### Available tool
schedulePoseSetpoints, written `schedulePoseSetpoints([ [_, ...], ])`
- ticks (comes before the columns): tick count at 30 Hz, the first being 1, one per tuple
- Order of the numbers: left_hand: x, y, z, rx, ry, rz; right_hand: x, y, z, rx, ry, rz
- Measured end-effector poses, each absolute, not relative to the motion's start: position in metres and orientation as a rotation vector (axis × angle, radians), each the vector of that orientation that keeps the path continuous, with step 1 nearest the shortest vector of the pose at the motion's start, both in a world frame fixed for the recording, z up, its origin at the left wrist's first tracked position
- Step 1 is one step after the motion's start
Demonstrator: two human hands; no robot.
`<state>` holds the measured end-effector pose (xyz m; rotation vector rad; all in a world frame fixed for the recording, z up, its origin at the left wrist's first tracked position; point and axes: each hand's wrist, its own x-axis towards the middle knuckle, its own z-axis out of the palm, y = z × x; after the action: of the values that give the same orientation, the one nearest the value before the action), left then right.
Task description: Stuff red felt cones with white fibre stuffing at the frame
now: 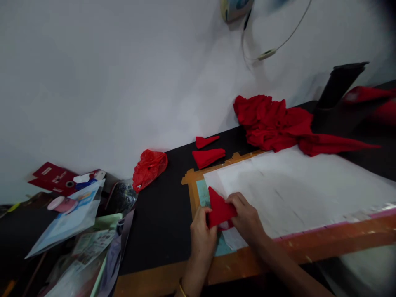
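A red triangular piece of fabric (pixel 220 208) is held up between my two hands, over the left end of the white sheet. My left hand (pixel 202 231) pinches its left edge. On the other side, my right hand (pixel 246 214) grips the right corner with thumb and fingers. A small patch of white and red shows beneath the fabric, too small to make out. Behind my hands, two folded red fabric pieces (pixel 208 158) lie on the black tabletop. Farther right sits a large crumpled heap of red cloth (pixel 275 123).
White paper (pixel 297 194) covers the table, edged with brown tape (pixel 334 237). A red plastic bag (pixel 150 167) lies by the wall. At left stand a red box (pixel 54 178) and a green-rimmed bin (pixel 103 264) with papers. A black stand (pixel 338 84) rises at right.
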<state>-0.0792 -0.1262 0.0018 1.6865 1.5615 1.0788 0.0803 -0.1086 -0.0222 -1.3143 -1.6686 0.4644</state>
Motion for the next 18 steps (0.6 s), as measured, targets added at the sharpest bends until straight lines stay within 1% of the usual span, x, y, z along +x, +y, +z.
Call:
schedulePoseSetpoints([
  [3,-0.084,-0.133,0.007,1.423,1.332,1.129,0.087,-0.108,-0.021,-1.177,-1.661,0.463],
  [6,-0.085,-0.131,0.014,0.934,1.083,1.226,0.089,-0.108,-0.018,-1.128,-1.622,0.459],
  [9,-0.076,-0.118,0.019,0.517,1.04,1.182,0.083,-0.108,-0.012,-1.053,-1.656,0.447],
  [13,-0.061,-0.094,0.02,0.221,1.004,1.215,0.079,-0.115,-0.003,-0.973,-1.815,0.374],
  [18,-0.062,-0.081,0.019,0.044,0.899,1.219,0.091,-0.129,0.002,-1.034,-1.751,0.157],
])
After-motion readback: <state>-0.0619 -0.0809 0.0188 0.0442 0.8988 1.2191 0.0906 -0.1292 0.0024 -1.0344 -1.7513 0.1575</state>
